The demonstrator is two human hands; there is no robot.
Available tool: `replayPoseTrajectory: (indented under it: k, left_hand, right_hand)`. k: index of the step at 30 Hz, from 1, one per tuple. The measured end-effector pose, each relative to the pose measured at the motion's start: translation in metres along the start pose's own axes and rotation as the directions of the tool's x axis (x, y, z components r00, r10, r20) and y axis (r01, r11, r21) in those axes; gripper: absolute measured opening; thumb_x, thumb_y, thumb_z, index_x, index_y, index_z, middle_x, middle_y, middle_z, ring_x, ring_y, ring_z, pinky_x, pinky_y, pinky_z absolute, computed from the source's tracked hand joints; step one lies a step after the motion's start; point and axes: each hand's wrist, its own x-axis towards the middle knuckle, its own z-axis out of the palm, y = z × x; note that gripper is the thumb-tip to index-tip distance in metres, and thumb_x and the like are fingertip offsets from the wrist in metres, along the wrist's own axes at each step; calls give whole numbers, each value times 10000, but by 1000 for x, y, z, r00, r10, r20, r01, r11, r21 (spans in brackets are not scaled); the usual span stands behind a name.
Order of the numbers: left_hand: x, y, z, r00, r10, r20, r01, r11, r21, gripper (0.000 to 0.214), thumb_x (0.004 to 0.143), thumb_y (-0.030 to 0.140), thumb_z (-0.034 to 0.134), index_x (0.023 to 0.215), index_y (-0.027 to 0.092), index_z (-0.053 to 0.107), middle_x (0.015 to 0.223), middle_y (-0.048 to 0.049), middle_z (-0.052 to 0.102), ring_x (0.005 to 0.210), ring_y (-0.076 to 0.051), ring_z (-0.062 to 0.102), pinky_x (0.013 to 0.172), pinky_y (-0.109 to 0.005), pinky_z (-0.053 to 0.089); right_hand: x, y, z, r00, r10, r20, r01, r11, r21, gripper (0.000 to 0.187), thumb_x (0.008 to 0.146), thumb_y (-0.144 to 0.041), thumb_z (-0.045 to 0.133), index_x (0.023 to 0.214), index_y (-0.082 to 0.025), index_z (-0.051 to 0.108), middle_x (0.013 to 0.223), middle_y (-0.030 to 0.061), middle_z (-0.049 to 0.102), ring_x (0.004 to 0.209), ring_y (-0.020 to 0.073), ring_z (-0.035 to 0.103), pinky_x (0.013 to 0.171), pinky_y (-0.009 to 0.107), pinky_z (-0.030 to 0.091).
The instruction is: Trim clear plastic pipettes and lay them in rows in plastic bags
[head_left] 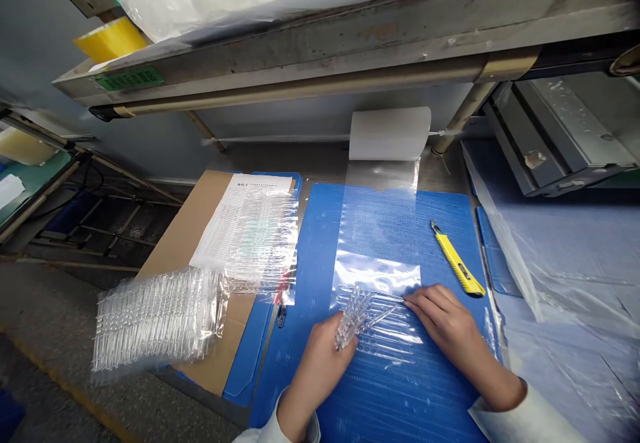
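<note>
My left hand (325,356) is closed around a bunch of thin clear sticks (354,316), whose ends fan out above the fist. With thumb and fingertips, my right hand (443,313) pinches the tip of a single clear stick (387,295). More sticks lie side by side under both hands, on clear film (377,229) spread over a blue mat (320,229). That film runs down from a roll (390,133) at the back. To the right of the film rests a yellow utility knife (457,259), with neither hand touching it.
At left, a packed bundle of clear sticks (155,319) and another flat pack (267,243) lie on cardboard (175,229) and a printed sheet (215,236). A metal shelf (325,46) overhangs the back. Plastic sheeting (575,276) and a metal box (565,136) occupy the right.
</note>
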Motion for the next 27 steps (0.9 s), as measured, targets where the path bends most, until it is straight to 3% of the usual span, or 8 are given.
replayPoseTrajectory:
  k: [5,8,12,14,17,19,22,27]
  left_hand:
    - [1,1,-2,1000,-27,-16,26,999,-31,114,745,172,528,791,166,632,768,-55,650,728,-223,587,674,-299,424]
    - [2,2,-3,993,-110,34,114,985,-127,66,740,204,544,764,167,593,628,-9,569,590,-174,538,574,-279,413]
    - [3,3,-4,974,-165,154,204,937,-285,91,733,239,583,786,165,580,541,30,508,499,-135,497,493,-245,395]
    - [5,4,-5,972,-177,156,223,903,-366,133,714,265,629,780,156,593,553,28,518,481,-117,481,471,-232,389]
    - [6,6,-4,966,-251,-54,176,801,-572,227,662,320,709,758,141,608,684,-9,579,543,-112,517,496,-227,424]
    - [7,7,-3,905,-361,-226,79,665,-743,283,637,343,742,787,148,601,763,-26,596,665,-146,570,570,-250,472]
    - [8,9,0,841,-463,-280,-29,478,-878,300,648,342,748,826,169,580,729,-11,599,763,-172,596,700,-302,496]
    - [8,9,-3,875,-345,-339,-121,521,-845,206,731,331,691,775,166,576,640,11,588,701,-134,587,808,-303,458]
  right_hand:
    - [0,-3,-6,1000,16,14,-16,1000,-9,159,888,-226,490,989,-183,605,849,64,646,791,184,575,704,338,457]
    - [8,-14,-16,1000,-6,15,5,994,105,276,894,-217,475,1164,-207,530,979,72,653,889,187,589,758,338,478]
    - [15,-24,-26,997,-76,20,70,970,234,224,892,-135,457,1075,-218,555,888,44,661,810,154,599,704,285,498]
    - [13,-22,-27,994,-86,61,69,967,244,200,893,-120,447,1019,-217,569,851,39,654,767,147,595,674,278,498]
    - [8,-19,-26,989,-91,114,62,970,236,178,898,-134,445,991,-212,574,828,42,646,740,147,589,648,278,495]
    - [7,-20,-23,992,-89,88,67,972,227,139,891,-142,463,949,-202,574,775,37,636,699,145,577,624,277,483]
    - [8,-26,-18,998,-50,30,44,982,182,98,882,-150,483,900,-191,570,747,37,619,688,146,559,631,295,463]
    - [7,-23,-14,995,-46,88,32,987,156,145,897,-190,461,857,-195,600,767,38,603,724,149,552,653,300,449]
